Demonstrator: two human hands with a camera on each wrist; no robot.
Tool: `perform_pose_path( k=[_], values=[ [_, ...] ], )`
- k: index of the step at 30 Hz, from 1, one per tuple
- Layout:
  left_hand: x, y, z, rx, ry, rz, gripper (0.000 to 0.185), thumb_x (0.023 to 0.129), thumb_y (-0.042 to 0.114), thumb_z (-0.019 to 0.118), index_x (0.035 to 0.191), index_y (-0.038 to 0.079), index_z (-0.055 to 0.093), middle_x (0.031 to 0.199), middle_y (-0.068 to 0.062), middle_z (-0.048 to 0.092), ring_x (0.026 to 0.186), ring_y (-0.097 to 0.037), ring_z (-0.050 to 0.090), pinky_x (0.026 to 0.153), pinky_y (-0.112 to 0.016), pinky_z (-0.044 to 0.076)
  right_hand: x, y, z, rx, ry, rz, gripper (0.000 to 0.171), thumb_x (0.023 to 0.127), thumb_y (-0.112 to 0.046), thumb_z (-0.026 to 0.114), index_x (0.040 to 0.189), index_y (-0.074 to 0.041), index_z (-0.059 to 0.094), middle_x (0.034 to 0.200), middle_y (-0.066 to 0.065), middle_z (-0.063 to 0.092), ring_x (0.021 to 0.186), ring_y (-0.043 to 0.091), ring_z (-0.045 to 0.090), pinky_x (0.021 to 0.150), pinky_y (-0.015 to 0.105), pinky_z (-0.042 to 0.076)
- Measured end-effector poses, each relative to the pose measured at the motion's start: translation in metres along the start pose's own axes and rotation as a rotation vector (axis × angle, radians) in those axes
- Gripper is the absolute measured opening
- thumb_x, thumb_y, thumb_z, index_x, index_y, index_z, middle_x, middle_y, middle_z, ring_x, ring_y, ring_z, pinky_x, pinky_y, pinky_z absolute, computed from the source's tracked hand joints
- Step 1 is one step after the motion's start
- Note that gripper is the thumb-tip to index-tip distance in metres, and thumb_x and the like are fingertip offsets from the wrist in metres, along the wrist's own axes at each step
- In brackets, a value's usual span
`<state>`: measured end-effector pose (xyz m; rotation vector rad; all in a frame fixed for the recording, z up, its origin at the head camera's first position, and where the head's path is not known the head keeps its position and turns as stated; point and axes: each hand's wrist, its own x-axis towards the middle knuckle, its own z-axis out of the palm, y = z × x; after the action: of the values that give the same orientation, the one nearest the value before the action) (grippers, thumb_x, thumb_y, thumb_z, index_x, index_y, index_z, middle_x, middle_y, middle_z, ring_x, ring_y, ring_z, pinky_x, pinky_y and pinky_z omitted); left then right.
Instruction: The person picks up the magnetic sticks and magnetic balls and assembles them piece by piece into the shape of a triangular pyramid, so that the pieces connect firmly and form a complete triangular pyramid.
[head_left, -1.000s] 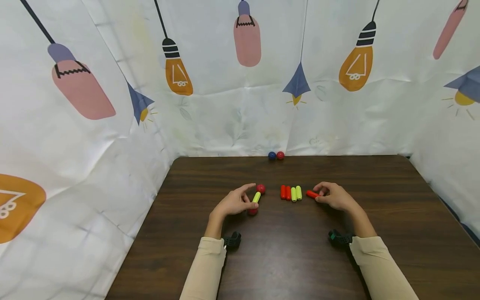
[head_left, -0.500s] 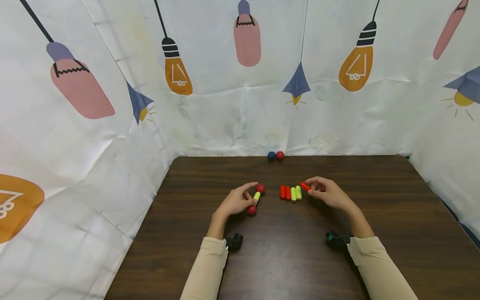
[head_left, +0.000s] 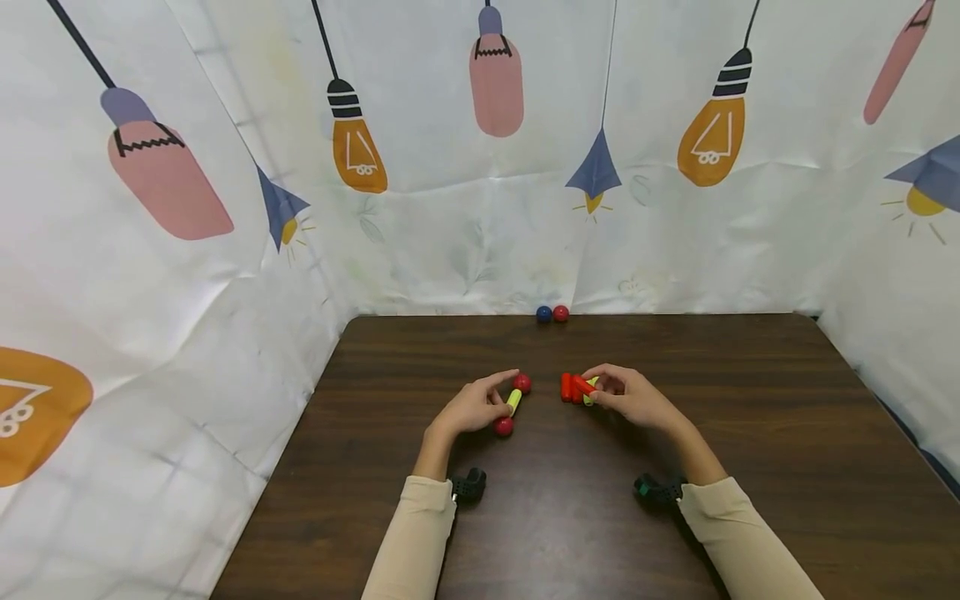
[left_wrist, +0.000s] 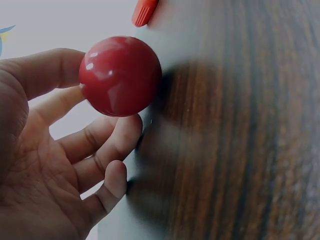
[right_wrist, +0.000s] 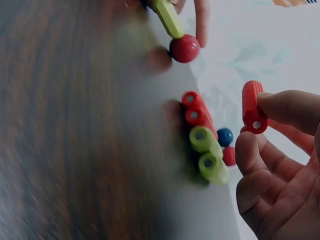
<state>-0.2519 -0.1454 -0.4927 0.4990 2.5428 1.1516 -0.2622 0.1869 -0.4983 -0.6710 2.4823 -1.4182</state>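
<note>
Head view: the right hand (head_left: 633, 400) pinches a red rod (head_left: 583, 386) just above the row of rods (head_left: 570, 388) mid-table, while the left hand (head_left: 468, 408), fingers curled, holds a yellow rod (head_left: 513, 401) joining two red balls (head_left: 503, 427).

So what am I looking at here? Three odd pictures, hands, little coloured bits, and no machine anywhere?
No machine: a person works with bare hands and wears three cameras. The wide picture comes from the head, the two close ones from the wrists. On the dark wooden table lies a row of red and green rods. The left hand holds a green rod with a red ball at each end; its wrist camera shows one ball up close. The right hand pinches a single red rod just above the row. A blue ball and a red ball sit at the far edge.
</note>
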Motion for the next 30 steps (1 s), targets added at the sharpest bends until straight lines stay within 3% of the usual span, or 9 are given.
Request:
perform_pose_path(
  k=[12, 30],
  values=[
    [0.0, -0.001, 0.0, 0.029, -0.053, -0.003, 0.066, 0.093, 0.017, 0.068, 0.155, 0.027, 0.046, 0.083, -0.002, 0.065, 0.063, -0.012, 0.053, 0.061, -0.028, 0.044, 0.003, -0.01, 0.024, -0.022, -0.037, -0.001, 0.03, 0.1, -0.024, 0.068, 0.126, -0.011, 0.065, 0.095, 0.008, 0.062, 0.067, 0.018, 0.057, 0.057, 0.03, 0.05],
    [-0.001, 0.002, 0.0, 0.009, -0.062, 0.003, 0.064, 0.093, 0.017, 0.072, 0.152, 0.029, 0.05, 0.082, -0.003, 0.067, 0.064, -0.013, 0.056, 0.062, -0.028, 0.046, 0.022, -0.026, 0.062, -0.02, -0.059, 0.038, 0.023, 0.098, -0.017, 0.068, 0.119, -0.006, 0.066, 0.079, 0.004, 0.065, 0.058, 0.016, 0.059, 0.054, 0.032, 0.054]
  ],
)
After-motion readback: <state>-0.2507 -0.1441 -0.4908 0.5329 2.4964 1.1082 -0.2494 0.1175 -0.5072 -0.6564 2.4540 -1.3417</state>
